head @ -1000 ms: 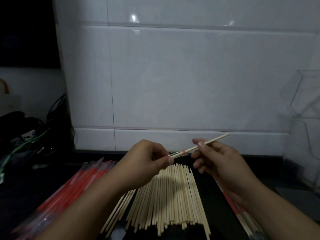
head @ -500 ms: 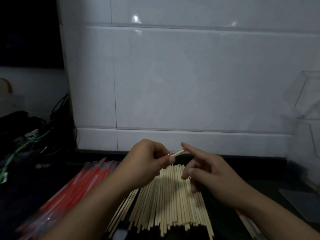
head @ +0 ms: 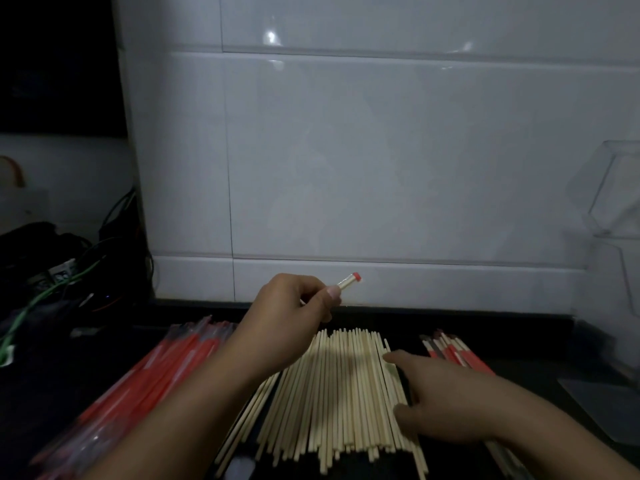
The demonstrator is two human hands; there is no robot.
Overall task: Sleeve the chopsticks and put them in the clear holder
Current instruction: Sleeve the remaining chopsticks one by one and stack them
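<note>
Dim kitchen-ish corner here, white tiled wall point(head: 381, 161) at the back and a dark surface point(head: 540, 386) running along the bottom of it. Spread over the middle of the surface is a big loose pile of bare chopsticks point(head: 339, 393), pale wood, all lying roughly near-to-far.

The left hand point(head: 287, 313) is held up above the far end of that pile, fingers curled in, thumb and forefinger pinching a sleeved chopstick point(head: 349, 280). Only the short tip pokes out past the thumb, pointing up and to the right, clear wrapper with a red end cap. The rest of it is hidden inside the fist, so can't say how long it runs.

The right hand point(head: 436, 400) is down low on the right edge of the pile, fingers stretched out fairly straight and a bit spread, fingertips touching the outer sticks. It isn't gripping anything as far as I can tell.

Left of the pile there's a heap of red-and-clear sleeves point(head: 149, 386), angled toward the near-left corner. On the right, just past the right hand, a few more red-tipped wrapped sticks point(head: 453, 353) lie on the surface.

The clear holder point(head: 613, 195) sits at the far right by the wall, see-through and hard to make out. Some tangled cables point(head: 69, 271) off in the dark on the far left.
</note>
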